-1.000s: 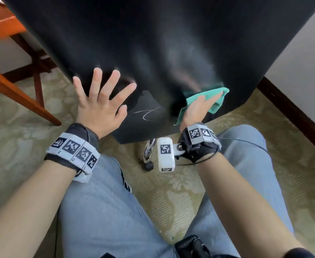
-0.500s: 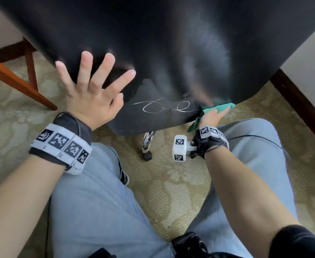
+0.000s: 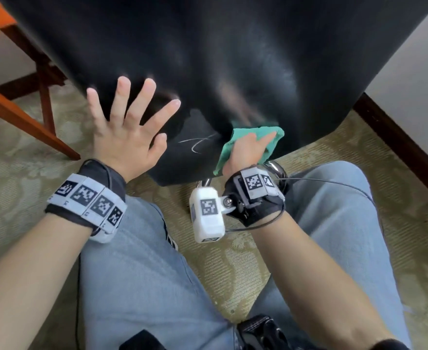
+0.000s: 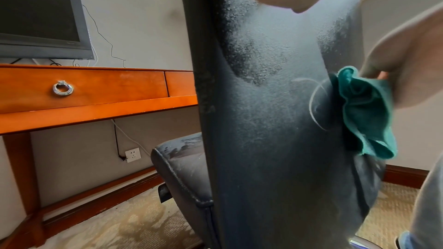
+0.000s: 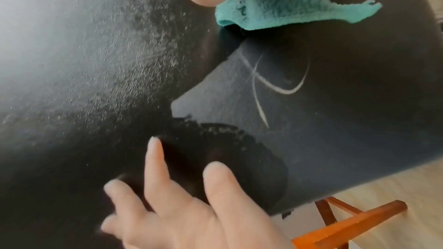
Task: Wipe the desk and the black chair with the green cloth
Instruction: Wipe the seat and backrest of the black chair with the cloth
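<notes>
The black chair's back (image 3: 233, 59) fills the top of the head view, and I stand behind it. My left hand (image 3: 132, 117) lies flat on it with fingers spread. My right hand (image 3: 248, 150) holds the bunched green cloth (image 3: 245, 131) and presses it on the lower right of the backrest, beside a white scribble (image 3: 197, 144). In the left wrist view the cloth (image 4: 366, 113) hangs in folds against the chair back (image 4: 263, 120). In the right wrist view the cloth (image 5: 287, 8) sits above the scribble (image 5: 263, 82), with my left hand (image 5: 182, 205) below. The orange wooden desk (image 4: 95, 90) stands beyond the chair.
The chair's seat (image 4: 182, 158) is tucked under the desk. A dark screen (image 4: 40, 12) stands on the desk, and cables run to a wall socket (image 4: 133, 155). A desk leg (image 3: 18, 114) slants at the left. A chrome chair foot (image 3: 273, 168) stands near my knees, and a dark skirting board (image 3: 397, 147) runs at the right.
My right hand slid the cloth down and right to the backrest's lower edge, baring the whole scribble, then came back up and left over the scribble's right end. My left hand stayed flat.
</notes>
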